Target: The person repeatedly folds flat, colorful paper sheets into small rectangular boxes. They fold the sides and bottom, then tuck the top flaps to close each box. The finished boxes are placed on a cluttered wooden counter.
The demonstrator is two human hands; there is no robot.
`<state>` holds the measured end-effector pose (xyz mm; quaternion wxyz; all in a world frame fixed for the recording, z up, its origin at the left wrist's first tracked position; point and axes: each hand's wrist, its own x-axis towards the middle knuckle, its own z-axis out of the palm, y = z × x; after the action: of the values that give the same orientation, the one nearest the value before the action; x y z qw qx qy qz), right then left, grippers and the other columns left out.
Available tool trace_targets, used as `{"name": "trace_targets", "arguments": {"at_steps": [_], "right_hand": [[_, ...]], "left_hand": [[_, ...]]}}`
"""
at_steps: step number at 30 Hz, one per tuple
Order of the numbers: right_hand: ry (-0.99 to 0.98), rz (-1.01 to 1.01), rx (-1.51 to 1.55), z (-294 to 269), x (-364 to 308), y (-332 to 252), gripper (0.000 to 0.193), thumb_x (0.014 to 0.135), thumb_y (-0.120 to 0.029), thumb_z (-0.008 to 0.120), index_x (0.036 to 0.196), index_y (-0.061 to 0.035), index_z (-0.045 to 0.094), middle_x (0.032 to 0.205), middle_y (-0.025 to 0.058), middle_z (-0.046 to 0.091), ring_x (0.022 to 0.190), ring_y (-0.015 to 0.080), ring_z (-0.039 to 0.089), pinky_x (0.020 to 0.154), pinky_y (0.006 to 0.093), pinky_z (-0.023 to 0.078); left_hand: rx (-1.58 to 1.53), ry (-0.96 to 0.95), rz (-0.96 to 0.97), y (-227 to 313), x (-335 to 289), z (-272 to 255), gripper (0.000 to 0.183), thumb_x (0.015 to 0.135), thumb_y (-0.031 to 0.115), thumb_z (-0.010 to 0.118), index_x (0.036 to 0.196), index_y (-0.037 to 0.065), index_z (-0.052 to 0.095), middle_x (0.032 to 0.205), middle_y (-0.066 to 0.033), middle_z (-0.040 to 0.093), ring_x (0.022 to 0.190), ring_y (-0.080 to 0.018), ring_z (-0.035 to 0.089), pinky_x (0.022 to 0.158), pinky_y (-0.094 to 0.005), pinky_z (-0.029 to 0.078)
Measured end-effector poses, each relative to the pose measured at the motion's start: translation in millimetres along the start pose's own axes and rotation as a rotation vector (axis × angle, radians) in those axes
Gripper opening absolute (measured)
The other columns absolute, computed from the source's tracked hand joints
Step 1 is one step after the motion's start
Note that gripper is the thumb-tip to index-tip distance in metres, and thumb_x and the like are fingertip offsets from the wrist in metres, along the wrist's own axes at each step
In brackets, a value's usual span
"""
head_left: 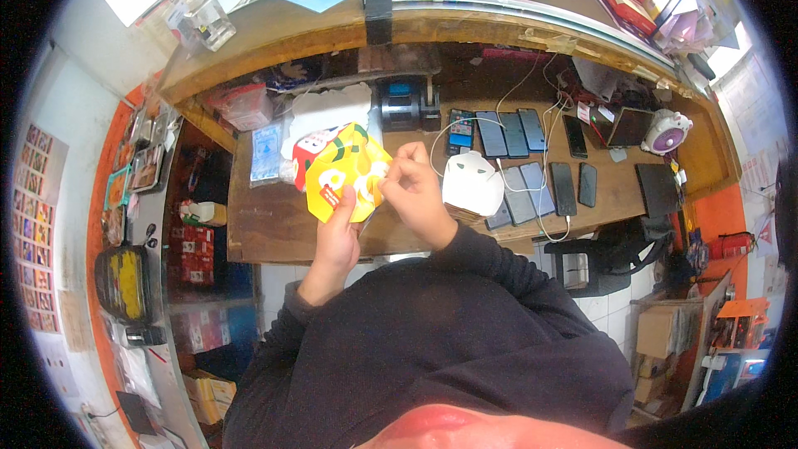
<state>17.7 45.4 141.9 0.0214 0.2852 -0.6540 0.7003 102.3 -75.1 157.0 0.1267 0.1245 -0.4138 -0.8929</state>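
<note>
My left hand [337, 237] holds a yellow printed paper piece [338, 168] with white and green shapes and a small red label, its thumb pressed on the front near the lower edge. Its cut outline has several corners, but the kind is unclear. At the piece's right edge, my right hand [418, 198] has its fingers bent together in a pinch; whether they grip the paper is hard to see. Just behind lies a red printed piece [309, 146], partly covered. White scalloped paper pieces [334, 108] lie farther back. Right of my right hand sits a stack of white cut paper pieces [472, 185].
Several phones [517, 133] lie on the wooden desk [274, 229] at the right, with a white cable [544, 170] among them. A small white fan [667, 131] stands at the far right. A blue packet [266, 152] lies at the left, and a black device [403, 106] at the back.
</note>
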Motion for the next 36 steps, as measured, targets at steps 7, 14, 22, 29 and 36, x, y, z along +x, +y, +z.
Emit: {"name": "trace_targets", "arguments": {"at_steps": [7, 14, 22, 29, 36], "right_hand": [[-0.189, 0.17, 0.399, -6, 10, -17, 0.051, 0.082, -0.011, 0.074, 0.124, -0.0088, 0.046, 0.1, 0.004, 0.04, 0.097, 0.013, 0.044, 0.083, 0.0278, 0.042], [-0.345, -0.339, -0.641, -26, 17, -31, 0.091, 0.07, -0.031, 0.083, 0.144, -0.011, 0.035, 0.13, 0.0241, 0.044, 0.12, 0.0376, 0.048, 0.102, 0.0455, 0.039], [-0.196, -0.197, -0.24, -29, 37, -19, 0.113, 0.07, -0.031, 0.083, 0.155, -0.0126, 0.011, 0.145, 0.0261, 0.036, 0.133, 0.0371, 0.041, 0.111, 0.0458, 0.034], [-0.199, 0.366, 0.19, -47, 56, -26, 0.104, 0.081, -0.024, 0.076, 0.155, -0.0092, 0.004, 0.14, 0.0245, 0.043, 0.125, 0.032, 0.049, 0.107, 0.0426, 0.038], [-0.079, -0.449, -0.707, -13, 13, -28, 0.044, 0.079, -0.021, 0.074, 0.122, -0.0117, 0.065, 0.114, 0.013, 0.06, 0.1, 0.0314, 0.059, 0.085, 0.0407, 0.048]], "left_hand": [[0.447, -0.311, 0.166, 3, 1, -15, 0.047, 0.09, 0.01, 0.069, 0.132, 0.001, 0.05, 0.128, -0.0077, 0.059, 0.112, -0.0155, 0.058, 0.096, -0.0302, 0.046], [0.89, -0.29, 0.052, 35, 17, -16, 0.047, 0.084, 0.009, 0.075, 0.125, 0.0, 0.055, 0.116, -0.0074, 0.065, 0.104, -0.0153, 0.061, 0.09, -0.0307, 0.049], [0.959, -0.466, 0.168, 104, 23, -27, 0.054, 0.082, 0.023, 0.078, 0.126, -0.001, 0.056, 0.116, -0.0088, 0.064, 0.104, -0.0144, 0.058, 0.091, -0.0302, 0.046], [1.015, -0.425, 0.128, 82, 11, -26, 0.035, 0.089, 0.015, 0.071, 0.118, -0.002, 0.062, 0.109, -0.0062, 0.066, 0.099, -0.0128, 0.057, 0.092, -0.03, 0.045], [0.916, -0.327, 0.148, 45, 22, -39, 0.026, 0.097, 0.018, 0.062, 0.113, -0.002, 0.063, 0.101, -0.004, 0.068, 0.091, -0.0089, 0.058, 0.083, -0.0276, 0.048]]}}
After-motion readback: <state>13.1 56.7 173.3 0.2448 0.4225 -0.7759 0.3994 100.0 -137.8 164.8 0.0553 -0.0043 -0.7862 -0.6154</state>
